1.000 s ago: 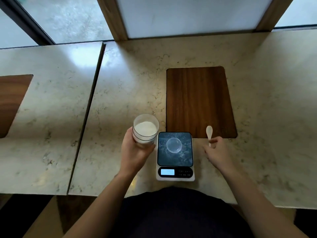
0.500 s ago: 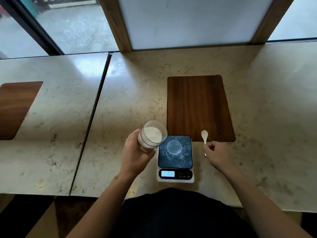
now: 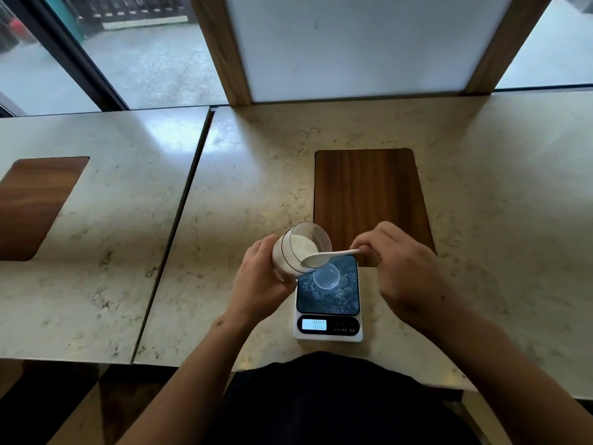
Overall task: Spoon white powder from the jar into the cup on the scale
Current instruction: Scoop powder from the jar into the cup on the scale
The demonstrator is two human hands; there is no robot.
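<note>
My left hand (image 3: 256,277) grips a clear jar (image 3: 300,248) of white powder, lifted and tilted to the right over the scale's left edge. My right hand (image 3: 404,271) pinches the handle of a white spoon (image 3: 324,256), whose bowl sits at the jar's mouth, low on the rim. A small clear cup (image 3: 326,276) stands on the dark platform of the kitchen scale (image 3: 328,300), just below the spoon bowl. The lit display (image 3: 314,324) shows digits that I cannot read for sure.
The scale rests near the front edge of a marble-look table (image 3: 256,175) with a dark wood inset (image 3: 369,194) behind it. A second table (image 3: 96,220) adjoins on the left across a narrow gap. A window and wooden posts stand behind.
My right hand has lifted the spoon off the table and brought it left to the jar's mouth. The jar has tilted further toward the cup. The camera view has shifted down slightly.
</note>
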